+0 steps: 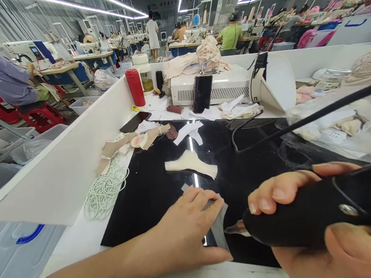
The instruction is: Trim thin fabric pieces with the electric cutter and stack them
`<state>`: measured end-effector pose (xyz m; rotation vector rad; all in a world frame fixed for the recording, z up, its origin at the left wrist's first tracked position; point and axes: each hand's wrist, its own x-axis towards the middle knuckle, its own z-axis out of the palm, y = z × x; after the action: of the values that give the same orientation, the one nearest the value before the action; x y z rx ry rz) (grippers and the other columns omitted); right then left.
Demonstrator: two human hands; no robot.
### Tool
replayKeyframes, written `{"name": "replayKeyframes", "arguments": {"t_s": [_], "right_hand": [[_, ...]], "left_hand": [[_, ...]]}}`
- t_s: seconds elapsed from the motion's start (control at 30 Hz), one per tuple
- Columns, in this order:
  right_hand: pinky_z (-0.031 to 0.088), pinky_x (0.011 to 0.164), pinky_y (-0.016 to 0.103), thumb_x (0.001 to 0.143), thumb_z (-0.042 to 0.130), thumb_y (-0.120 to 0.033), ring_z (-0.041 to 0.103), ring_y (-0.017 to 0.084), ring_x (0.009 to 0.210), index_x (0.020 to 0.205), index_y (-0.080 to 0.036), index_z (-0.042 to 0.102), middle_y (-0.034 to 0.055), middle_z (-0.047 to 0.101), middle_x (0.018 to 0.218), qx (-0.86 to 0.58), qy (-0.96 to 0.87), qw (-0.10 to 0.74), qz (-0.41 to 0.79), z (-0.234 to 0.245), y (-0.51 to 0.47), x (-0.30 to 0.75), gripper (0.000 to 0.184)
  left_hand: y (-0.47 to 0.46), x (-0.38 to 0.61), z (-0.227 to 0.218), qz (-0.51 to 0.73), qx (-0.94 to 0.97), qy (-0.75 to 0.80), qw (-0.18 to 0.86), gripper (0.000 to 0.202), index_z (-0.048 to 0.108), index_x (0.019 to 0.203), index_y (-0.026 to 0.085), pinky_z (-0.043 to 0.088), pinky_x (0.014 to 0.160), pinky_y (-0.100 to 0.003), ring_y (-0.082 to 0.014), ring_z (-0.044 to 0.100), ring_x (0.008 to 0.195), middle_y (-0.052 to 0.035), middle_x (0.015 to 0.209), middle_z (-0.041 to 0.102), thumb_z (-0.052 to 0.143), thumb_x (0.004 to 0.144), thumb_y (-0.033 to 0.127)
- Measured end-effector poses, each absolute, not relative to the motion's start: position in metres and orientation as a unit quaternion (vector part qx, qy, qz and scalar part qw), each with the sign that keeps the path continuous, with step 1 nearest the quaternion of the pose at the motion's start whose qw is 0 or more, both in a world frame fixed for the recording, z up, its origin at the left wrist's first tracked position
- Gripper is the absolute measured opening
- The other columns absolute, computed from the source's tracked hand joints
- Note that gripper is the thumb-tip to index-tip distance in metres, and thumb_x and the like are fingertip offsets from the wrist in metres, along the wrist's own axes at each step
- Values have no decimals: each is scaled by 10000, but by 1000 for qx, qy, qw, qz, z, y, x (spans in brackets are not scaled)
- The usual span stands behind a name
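Observation:
My left hand (193, 227) lies spread over a thin grey piece (219, 224) on the glossy black board (152, 202). Its fingertips rest on the upper end and the thumb near the lower end, pressing it flat without a grip. A black hand-held tool (308, 210) is wrapped in my right hand (353, 245), large in the foreground. Its pointed metal tip (237, 229) is at the right edge of the grey piece; whether it touches, I cannot tell. Beyond my left hand lies a cream curved fabric piece (192, 163), with white pieces (189, 132) farther back.
Pale elastic loops (107, 191) and tied beige bundles (124, 144) lie along the left wall. Behind stand a red bottle (134, 88), a phone (203, 94) and a white vented box (223, 88). A black cable (317, 121) crosses the right side, above plastic bags (343, 125).

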<state>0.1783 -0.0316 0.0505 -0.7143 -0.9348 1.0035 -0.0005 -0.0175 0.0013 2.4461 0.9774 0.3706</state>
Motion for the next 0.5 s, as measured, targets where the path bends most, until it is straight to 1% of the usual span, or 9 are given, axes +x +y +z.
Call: {"name": "replayKeyframes", "arguments": {"t_s": [0.07,0.13,0.2,0.3,0.37,0.5], "right_hand": [[575,549,304,748,896,-434,599,161,602,1114,-325,638,-44,640,741,-301,-414,731,451,45,-36,179,461],[548,527,304,759,877,-482,570,159,592,1160,-337,635,-46,613,752,-289,-415,744,437,39,-41,177,491],[506,496,319,773,854,-511,541,165,563,1159,-344,634,-44,580,739,-297,-423,746,420,37,-45,174,474],[460,463,327,802,817,-499,524,178,533,1122,-355,637,-41,549,702,-310,-429,742,411,39,-48,172,394],[476,466,322,815,818,-472,532,175,541,1118,-353,633,-42,564,705,-311,-430,735,423,42,-49,173,374],[541,513,305,817,846,-406,558,158,588,1144,-326,623,-41,623,750,-300,-440,724,438,42,-49,177,404]], "left_hand": [[-17,0,2,129,894,358,236,823,508,1483,188,357,1213,-498,-332,466,1358,-131,1483,517,822,810,544],[-17,0,3,124,895,359,233,818,520,1469,176,350,1218,-489,-332,461,1366,-133,1484,518,822,809,553],[-17,0,5,119,896,360,232,820,521,1467,163,342,1225,-478,-331,447,1385,-137,1487,516,816,813,560],[-17,0,7,110,895,361,237,802,524,1463,159,339,1229,-465,-326,437,1403,-137,1500,505,803,827,561],[-17,0,8,106,895,361,239,795,530,1457,159,334,1233,-464,-326,435,1408,-137,1503,502,806,826,556],[-18,0,6,108,895,363,235,787,538,1446,165,330,1234,-478,-336,430,1414,-137,1503,503,813,819,551]]}}
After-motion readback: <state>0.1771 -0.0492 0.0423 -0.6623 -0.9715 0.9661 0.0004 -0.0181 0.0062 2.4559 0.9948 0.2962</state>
